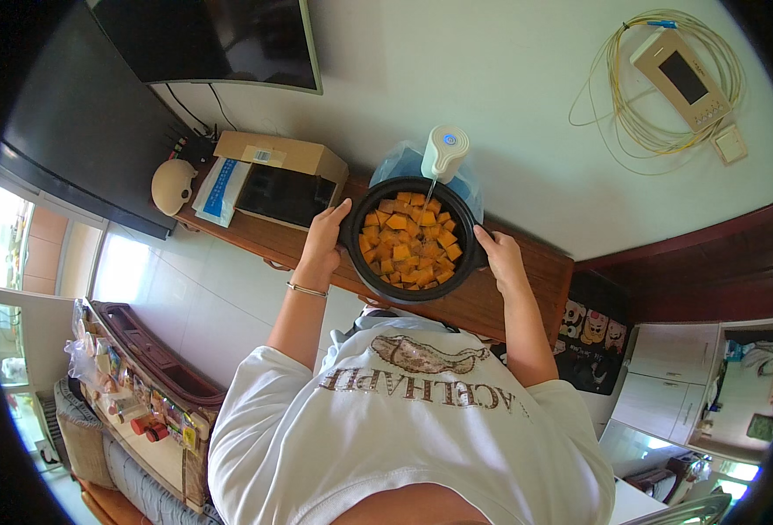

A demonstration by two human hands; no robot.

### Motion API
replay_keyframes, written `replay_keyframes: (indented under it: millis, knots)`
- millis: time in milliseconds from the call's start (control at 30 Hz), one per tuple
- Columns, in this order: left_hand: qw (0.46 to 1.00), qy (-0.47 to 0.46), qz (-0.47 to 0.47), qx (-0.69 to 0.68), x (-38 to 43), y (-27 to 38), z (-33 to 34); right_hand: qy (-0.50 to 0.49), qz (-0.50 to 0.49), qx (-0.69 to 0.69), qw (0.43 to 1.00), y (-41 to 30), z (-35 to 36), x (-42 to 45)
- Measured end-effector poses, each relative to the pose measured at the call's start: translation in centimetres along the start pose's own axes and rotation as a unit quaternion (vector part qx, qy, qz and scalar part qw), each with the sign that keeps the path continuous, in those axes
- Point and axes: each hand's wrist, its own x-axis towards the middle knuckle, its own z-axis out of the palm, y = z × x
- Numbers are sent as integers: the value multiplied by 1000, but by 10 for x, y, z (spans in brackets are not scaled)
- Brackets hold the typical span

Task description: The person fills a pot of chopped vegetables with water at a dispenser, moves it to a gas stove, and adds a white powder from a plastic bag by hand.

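Between my hands is a black two-handled pot (414, 295) holding cubes of orange pumpkin or squash (407, 246) in water. My left hand (324, 236) grips the handle on the left, and my right hand (499, 252) grips the one on the right. From a white electric water dispenser pump (445, 152) with a lit blue button, a thin stream runs into the pot. The pump sits on a bluish water bottle (396, 164) draped in clear plastic, partly hidden behind the pot.
Under the pot runs a wooden cabinet (531, 279) against the wall. A cardboard box (301, 154), a plastic packet (222, 193) and a cream helmet (173, 187) occupy its left part. A television (222, 39) hangs above. Behind on the left stands a cluttered table (143, 453).
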Motion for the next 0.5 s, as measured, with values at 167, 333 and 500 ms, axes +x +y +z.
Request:
replay_keyframes:
  millis: [167, 333, 500]
  knots:
    - [1000, -9, 3, -18, 4, -3, -3, 4, 1, -6, 1000, 0, 0, 0]
    - [1000, -6, 3, -9, 4, -3, -1, 8, -6, -19, 1000, 7, -1, 5]
    - [1000, -1, 3, 0, 3, -2, -1, 3, -1, -6, 1000, 4, -1, 2]
